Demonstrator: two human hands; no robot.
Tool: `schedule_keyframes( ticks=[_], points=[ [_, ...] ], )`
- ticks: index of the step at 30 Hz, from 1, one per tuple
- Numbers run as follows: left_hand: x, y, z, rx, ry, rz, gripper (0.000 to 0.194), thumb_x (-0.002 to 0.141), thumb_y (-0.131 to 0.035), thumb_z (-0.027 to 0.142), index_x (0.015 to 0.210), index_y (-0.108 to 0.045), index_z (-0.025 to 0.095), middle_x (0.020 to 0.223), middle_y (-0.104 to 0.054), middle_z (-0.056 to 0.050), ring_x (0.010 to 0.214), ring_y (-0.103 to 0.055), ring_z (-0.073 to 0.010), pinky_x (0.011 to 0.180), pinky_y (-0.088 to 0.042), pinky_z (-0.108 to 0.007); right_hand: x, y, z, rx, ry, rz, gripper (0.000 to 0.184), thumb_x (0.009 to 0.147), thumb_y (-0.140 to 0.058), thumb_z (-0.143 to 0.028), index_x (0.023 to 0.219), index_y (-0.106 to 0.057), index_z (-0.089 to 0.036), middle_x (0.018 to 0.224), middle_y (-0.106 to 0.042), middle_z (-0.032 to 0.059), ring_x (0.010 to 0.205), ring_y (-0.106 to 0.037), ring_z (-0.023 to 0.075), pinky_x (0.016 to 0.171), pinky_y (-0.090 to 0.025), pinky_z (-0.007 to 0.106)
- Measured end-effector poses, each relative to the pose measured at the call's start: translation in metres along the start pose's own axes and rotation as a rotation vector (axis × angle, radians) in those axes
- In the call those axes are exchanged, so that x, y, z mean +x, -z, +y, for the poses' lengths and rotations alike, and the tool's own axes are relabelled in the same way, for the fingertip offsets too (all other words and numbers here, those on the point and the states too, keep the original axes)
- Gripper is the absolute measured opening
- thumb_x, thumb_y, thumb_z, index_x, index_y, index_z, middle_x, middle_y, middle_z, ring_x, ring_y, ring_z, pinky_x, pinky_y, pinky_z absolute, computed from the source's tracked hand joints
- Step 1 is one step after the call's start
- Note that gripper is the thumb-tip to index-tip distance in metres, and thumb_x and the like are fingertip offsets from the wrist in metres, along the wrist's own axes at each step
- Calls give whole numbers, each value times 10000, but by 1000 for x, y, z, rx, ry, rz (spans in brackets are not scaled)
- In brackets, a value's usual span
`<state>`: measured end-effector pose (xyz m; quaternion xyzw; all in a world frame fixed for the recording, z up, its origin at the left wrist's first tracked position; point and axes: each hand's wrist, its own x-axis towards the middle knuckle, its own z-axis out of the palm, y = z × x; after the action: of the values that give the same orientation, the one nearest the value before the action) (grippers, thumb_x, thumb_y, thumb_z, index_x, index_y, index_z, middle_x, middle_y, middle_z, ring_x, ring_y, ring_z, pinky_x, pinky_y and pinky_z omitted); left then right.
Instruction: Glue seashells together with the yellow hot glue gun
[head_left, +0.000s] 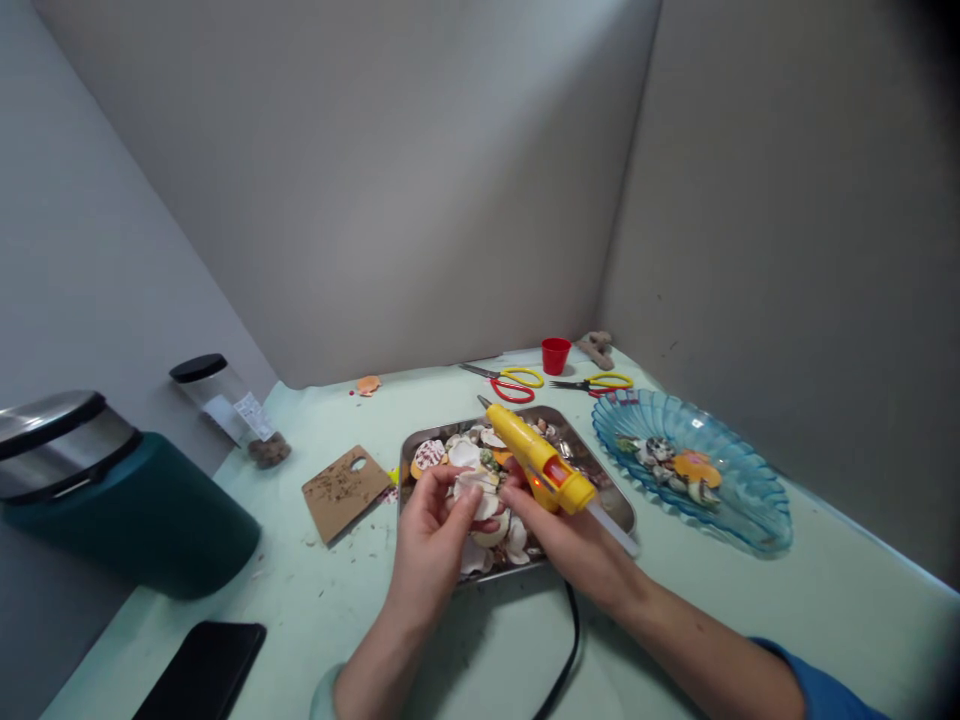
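Pinched in my left hand (433,525) is a pale white shell (478,494), its thumb lying across the front. My right hand (564,540) is wrapped round a yellow hot glue gun (532,450), whose nozzle points up and to the left. From the gun's rear a clear glue stick (613,527) sticks out, and a small orange light glows on its side. The right fingertips come close to the shell; whether they touch it I cannot make out. Both hands are over a metal tray (628,512) filled with assorted shells, partly hidden by the hands.
A blue glass dish (757,500) with shells stands right. Behind the tray lie scissors (517,380), more scissors (600,383) and a red cup (556,356). Left are a brown card (345,492), a jar (232,405), a teal bottle (142,520) and a black phone-like slab (202,672). A black cord (570,650) hangs below.
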<state>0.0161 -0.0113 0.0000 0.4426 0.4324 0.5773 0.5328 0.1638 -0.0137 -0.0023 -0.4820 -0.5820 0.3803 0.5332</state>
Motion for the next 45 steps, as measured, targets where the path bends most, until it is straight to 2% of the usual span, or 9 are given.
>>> schedule_keyframes(
  ticks=[6,11,17,25,30,37,45],
  points=[
    [2,-1,0,-49,51,-30,418,622,-839,356,886,-568,178,853,-671,-18,685,-647,-151,594,-607,-299,3,-3,-6,77,-71,64,244,758,-641,-385,907,-644,-192,860,-716,66,804,-692,241,770,-567,366],
    [2,1,-2,-20,84,-4,504,620,-847,332,1055,-673,148,918,-708,-48,708,-652,-153,619,-606,-287,2,0,-4,69,-82,35,216,770,-642,-393,859,-647,-196,858,-709,64,813,-684,238,776,-562,367],
    [3,3,-2,-16,99,-51,376,657,-830,380,931,-731,142,887,-752,-67,732,-697,-189,659,-603,-300,2,0,-6,70,-92,25,211,770,-649,-390,847,-651,-194,847,-712,60,794,-680,232,743,-571,352],
    [1,4,-4,-40,104,-3,345,673,-828,409,850,-682,152,746,-688,-7,631,-656,-140,590,-587,-258,1,1,-11,59,-111,4,202,747,-629,-369,856,-634,-198,792,-693,43,735,-665,218,676,-560,327],
    [2,5,-6,-51,94,0,318,678,-831,395,838,-698,154,756,-686,-3,619,-638,-121,573,-576,-236,1,3,-8,59,-103,-30,173,774,-633,-337,862,-653,-190,774,-691,33,713,-660,210,652,-549,318],
    [2,3,-2,14,47,27,304,669,-833,397,818,-779,139,751,-716,-32,610,-622,-118,557,-573,-225,1,5,4,80,-79,-50,196,799,-661,-314,961,-681,-205,872,-730,30,846,-691,228,784,-541,347],
    [2,5,-3,38,46,35,320,661,-836,409,850,-811,152,743,-737,-43,616,-619,-119,563,-562,-211,3,5,7,148,-83,-75,233,786,-688,-349,966,-694,-202,863,-729,29,833,-687,217,794,-546,340]
  ],
)
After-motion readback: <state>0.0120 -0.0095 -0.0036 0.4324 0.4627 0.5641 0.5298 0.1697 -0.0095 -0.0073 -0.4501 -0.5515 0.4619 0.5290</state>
